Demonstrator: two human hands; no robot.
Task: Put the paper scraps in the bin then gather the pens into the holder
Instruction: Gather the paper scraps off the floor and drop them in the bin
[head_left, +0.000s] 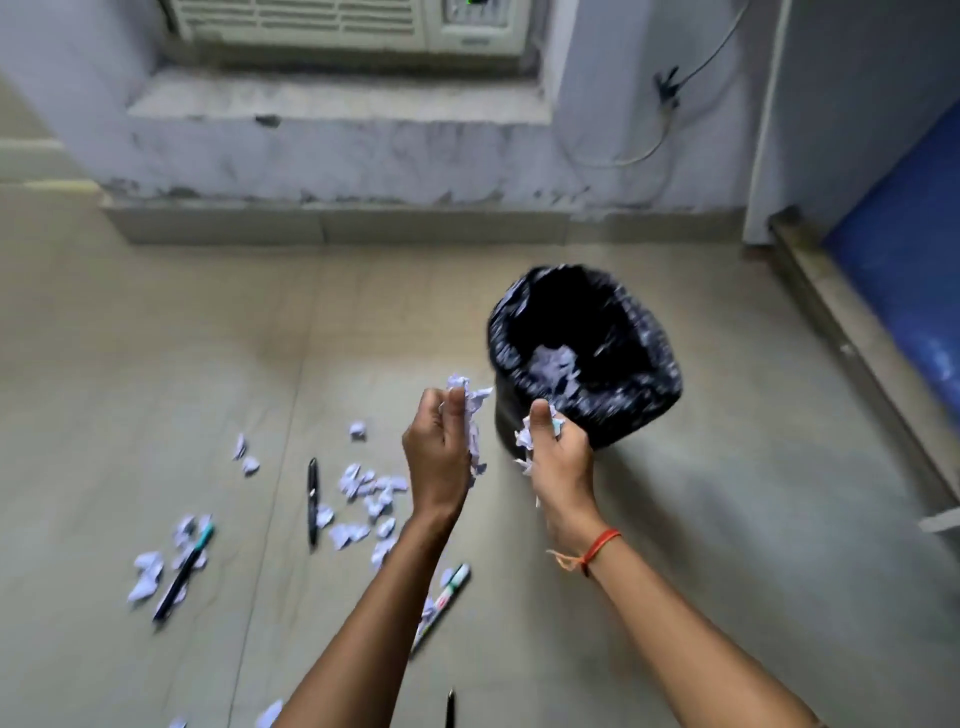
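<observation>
A bin (652, 405) lined with a black bag stands on the floor, with white paper scraps inside it. My left hand (439, 457) is shut on a bunch of crumpled scraps just left of the bin. My right hand (561, 457) grips more scraps at the bin's near rim. Loose paper scraps (369, 493) lie scattered on the floor to the left. Among them lie a black pen (312, 499), a teal-capped pen (184, 571) and a white marker (447, 592). Another pen tip (450, 709) shows at the bottom edge. No pen holder is in view.
A stepped wall ledge (332, 223) runs along the back under an air conditioner (343, 26). A blue panel with a raised sill (857, 338) borders the right side. A cable (670, 93) hangs on the wall.
</observation>
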